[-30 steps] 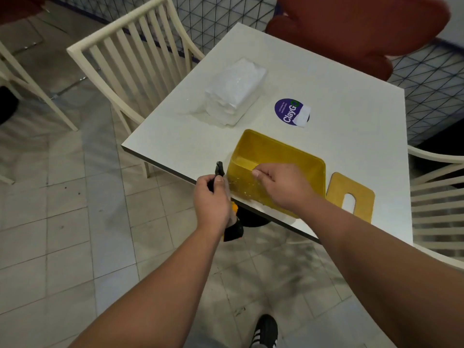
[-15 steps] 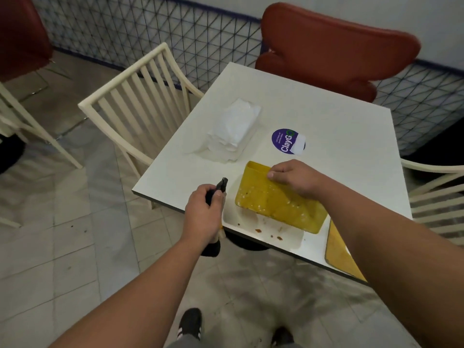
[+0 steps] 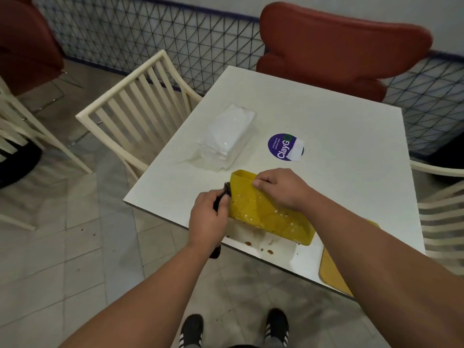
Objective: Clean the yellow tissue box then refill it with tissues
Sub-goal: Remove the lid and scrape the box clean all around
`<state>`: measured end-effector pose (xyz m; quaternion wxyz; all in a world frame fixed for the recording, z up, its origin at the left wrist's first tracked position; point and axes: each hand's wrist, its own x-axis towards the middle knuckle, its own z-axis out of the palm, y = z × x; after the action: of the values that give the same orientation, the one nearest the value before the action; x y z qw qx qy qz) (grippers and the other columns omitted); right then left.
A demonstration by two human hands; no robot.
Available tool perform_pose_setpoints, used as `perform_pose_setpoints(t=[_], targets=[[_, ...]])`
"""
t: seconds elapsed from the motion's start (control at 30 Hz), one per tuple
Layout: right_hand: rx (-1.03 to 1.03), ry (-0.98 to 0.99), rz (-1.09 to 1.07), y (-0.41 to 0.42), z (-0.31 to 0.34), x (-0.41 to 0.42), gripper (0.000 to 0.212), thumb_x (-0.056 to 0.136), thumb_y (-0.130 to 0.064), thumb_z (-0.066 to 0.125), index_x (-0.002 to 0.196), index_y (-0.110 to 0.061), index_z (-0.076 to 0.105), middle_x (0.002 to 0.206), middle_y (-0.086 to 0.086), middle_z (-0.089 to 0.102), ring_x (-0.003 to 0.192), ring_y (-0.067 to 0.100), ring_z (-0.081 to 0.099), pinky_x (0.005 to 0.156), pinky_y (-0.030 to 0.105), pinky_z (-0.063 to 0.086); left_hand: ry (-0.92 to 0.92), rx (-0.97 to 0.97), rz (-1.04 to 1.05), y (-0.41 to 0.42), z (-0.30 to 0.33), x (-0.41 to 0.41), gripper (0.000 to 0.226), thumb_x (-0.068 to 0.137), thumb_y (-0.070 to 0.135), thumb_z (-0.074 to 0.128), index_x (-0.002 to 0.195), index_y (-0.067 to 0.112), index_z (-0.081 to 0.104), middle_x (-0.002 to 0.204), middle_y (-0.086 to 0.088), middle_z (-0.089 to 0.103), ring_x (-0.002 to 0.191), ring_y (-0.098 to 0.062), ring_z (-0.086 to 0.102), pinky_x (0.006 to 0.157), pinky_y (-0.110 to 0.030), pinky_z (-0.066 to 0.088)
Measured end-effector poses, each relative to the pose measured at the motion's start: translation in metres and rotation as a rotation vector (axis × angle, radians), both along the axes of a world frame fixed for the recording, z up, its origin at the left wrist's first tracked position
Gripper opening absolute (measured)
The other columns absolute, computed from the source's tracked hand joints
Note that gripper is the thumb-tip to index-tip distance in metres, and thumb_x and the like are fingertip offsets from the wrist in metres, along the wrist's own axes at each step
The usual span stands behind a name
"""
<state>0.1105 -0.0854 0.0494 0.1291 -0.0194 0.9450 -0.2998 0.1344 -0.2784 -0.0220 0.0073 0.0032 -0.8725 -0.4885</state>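
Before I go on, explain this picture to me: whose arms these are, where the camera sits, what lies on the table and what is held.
There is no machine here. A person wears one camera on the head, looking down at their own two arms. The right hand grips the rim of the yellow tissue box, which is tipped on the white table. The left hand holds a dark tool against the box's end; what kind of tool, I cannot tell. Also on the table lie a clear pack of tissues, a purple round sticker, the flat yellow lid at the near edge, and some brown crumbs.
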Motion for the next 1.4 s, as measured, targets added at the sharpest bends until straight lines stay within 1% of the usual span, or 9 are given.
perform_pose_setpoints(t=[0.1,0.27,0.43,0.7,0.87,1.03,1.17,1.27,1.4], targets=[[0.039,0.016,0.006,0.0,-0.001,-0.001,0.031,0.099,-0.038,0.046,0.114,-0.021,0.067,0.114,0.001,0.066,0.1,0.016,0.055,0.081,0.026,0.038,-0.025,-0.024,-0.007,-0.004,-0.003,0.003,0.022,0.096,0.032,0.051,0.113,0.026,0.063,0.103,0.004,0.059,0.097,-0.012,0.056,0.082,-0.025,0.042],[0.074,0.056,0.001,0.002,-0.001,-0.003,0.03,0.099,-0.036,0.045,0.11,-0.02,0.068,0.108,0.001,0.067,0.1,0.019,0.058,0.081,0.028,0.042,0.021,0.001,-0.04,0.01,0.017,-0.012,0.025,0.095,0.032,0.052,0.117,0.024,0.063,0.103,0.006,0.057,0.093,-0.006,0.052,0.081,-0.021,0.039],[0.038,0.02,-0.009,0.006,-0.001,-0.008,0.032,0.099,-0.037,0.045,0.117,-0.021,0.066,0.117,0.001,0.065,0.1,0.016,0.054,0.082,0.026,0.039,-0.052,-0.038,-0.031,-0.013,-0.011,0.013,0.022,0.096,0.032,0.051,0.112,0.025,0.064,0.1,0.005,0.059,0.093,-0.01,0.055,0.077,-0.024,0.039],[-0.134,-0.099,-0.051,0.01,0.002,-0.015,0.029,0.097,-0.037,0.05,0.112,-0.019,0.068,0.109,-0.002,0.064,0.098,0.016,0.057,0.081,0.028,0.041,-0.013,0.053,0.004,0.002,-0.002,0.006,0.023,0.095,0.031,0.054,0.115,0.024,0.063,0.105,0.006,0.056,0.096,-0.006,0.053,0.084,-0.022,0.04],[-0.187,-0.154,-0.046,0.011,0.003,-0.016,0.027,0.098,-0.037,0.05,0.11,-0.02,0.068,0.103,-0.004,0.064,0.087,0.006,0.057,0.071,0.019,0.042,-0.041,0.031,0.039,-0.004,-0.014,0.016,0.023,0.096,0.031,0.052,0.115,0.022,0.062,0.105,0.006,0.055,0.097,-0.007,0.051,0.083,-0.021,0.037],[-0.133,-0.104,-0.044,0.013,0.001,-0.018,0.03,0.098,-0.037,0.049,0.114,-0.019,0.067,0.106,-0.004,0.063,0.098,0.016,0.058,0.084,0.029,0.043,-0.048,0.081,0.071,0.008,-0.006,0.011,0.024,0.096,0.03,0.051,0.117,0.021,0.06,0.108,0.007,0.054,0.097,-0.006,0.05,0.083,-0.02,0.035],[-0.074,-0.068,-0.042,0.013,0.001,-0.018,0.032,0.099,-0.038,0.048,0.117,-0.02,0.066,0.109,-0.005,0.061,0.102,0.017,0.056,0.088,0.031,0.044,-0.118,0.051,0.09,0.004,-0.022,0.024,0.02,0.096,0.029,0.05,0.112,0.019,0.057,0.108,0.003,0.057,0.098,-0.012,0.053,0.083,-0.025,0.041],[-0.081,-0.058,-0.045,0.012,0.002,-0.017,0.031,0.099,-0.036,0.048,0.117,-0.019,0.067,0.112,-0.003,0.064,0.103,0.018,0.056,0.092,0.035,0.046,-0.114,0.107,0.153,0.006,-0.021,0.024,0.011,0.095,0.03,0.05,0.104,0.023,0.052,0.103,0.001,0.058,0.094,-0.015,0.055,0.081,-0.032,0.046],[-0.089,-0.057,-0.051,0.012,0.001,-0.016,0.031,0.098,-0.037,0.049,0.117,-0.02,0.067,0.112,-0.003,0.064,0.104,0.019,0.057,0.094,0.037,0.047,-0.118,0.1,0.142,0.025,-0.014,0.033,0.012,0.095,0.031,0.052,0.1,0.021,0.047,0.101,-0.001,0.056,0.088,-0.016,0.055,0.074,-0.029,0.045]])
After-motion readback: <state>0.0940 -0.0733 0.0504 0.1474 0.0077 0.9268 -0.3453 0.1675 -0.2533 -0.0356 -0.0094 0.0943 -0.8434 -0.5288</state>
